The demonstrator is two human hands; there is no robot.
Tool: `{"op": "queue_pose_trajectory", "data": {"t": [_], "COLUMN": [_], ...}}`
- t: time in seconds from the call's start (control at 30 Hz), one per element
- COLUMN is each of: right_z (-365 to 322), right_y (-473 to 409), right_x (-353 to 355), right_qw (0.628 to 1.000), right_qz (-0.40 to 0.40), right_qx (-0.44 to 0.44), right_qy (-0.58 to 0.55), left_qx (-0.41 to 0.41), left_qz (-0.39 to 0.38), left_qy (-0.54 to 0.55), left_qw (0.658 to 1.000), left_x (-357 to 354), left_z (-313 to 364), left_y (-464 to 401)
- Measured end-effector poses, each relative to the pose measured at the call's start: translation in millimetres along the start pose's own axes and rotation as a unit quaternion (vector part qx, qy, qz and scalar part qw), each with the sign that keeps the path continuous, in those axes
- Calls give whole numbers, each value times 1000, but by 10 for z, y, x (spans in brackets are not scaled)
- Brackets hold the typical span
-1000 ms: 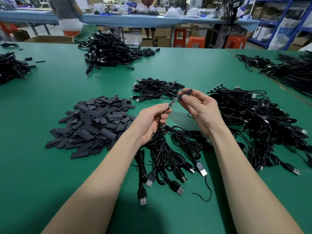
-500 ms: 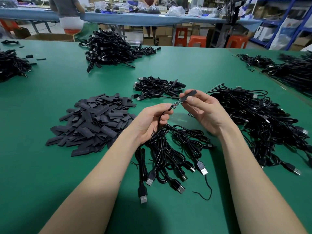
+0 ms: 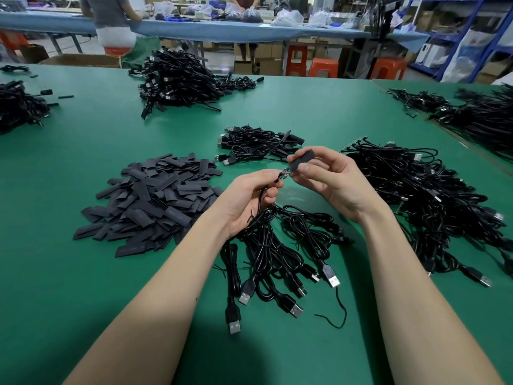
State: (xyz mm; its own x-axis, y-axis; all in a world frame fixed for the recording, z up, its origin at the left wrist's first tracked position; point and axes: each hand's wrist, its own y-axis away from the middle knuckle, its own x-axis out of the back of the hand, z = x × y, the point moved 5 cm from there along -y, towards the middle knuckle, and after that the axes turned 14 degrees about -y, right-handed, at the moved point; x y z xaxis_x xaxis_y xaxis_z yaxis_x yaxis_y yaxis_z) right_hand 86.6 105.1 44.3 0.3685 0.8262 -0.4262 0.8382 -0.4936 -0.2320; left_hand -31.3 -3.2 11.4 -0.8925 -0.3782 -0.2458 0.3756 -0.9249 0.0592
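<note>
My left hand pinches a thin black cable just behind its bare end, where a small circuit piece shows. My right hand pinches a flat black sleeve between thumb and fingers. The sleeve's lower mouth sits over the tip of the circuit piece. Both hands hover above a bunch of black USB cables on the green table.
A heap of flat black sleeves lies left of my hands. Cable piles lie behind, at the right, far back and at the left edge. People stand at a blue table beyond.
The sleeve in my right hand has slid further down over the circuit end held by my left hand. Both hands have stayed in about the same place.
</note>
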Motion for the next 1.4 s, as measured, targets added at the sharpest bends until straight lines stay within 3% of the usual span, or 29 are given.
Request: {"op": "queue_pose_trajectory", "data": {"t": [0.27,0.7,1.4], "right_z": [52,80,119], "right_y": [-1,-8,2], "right_x": [22,-3,-29], "right_qw": [999,1000,999], "right_qz": [-3,24,19], "right_qx": [-43,3,-33], "right_qy": [3,-12,21], "left_qx": [-1,-12,-11], "left_qz": [-1,-1,16], "left_qy": [-12,-22,-5], "left_qw": [1000,1000,1000], "left_x": [-9,-25,20], "left_z": [-3,6,-12], "left_y": [8,17,1]}}
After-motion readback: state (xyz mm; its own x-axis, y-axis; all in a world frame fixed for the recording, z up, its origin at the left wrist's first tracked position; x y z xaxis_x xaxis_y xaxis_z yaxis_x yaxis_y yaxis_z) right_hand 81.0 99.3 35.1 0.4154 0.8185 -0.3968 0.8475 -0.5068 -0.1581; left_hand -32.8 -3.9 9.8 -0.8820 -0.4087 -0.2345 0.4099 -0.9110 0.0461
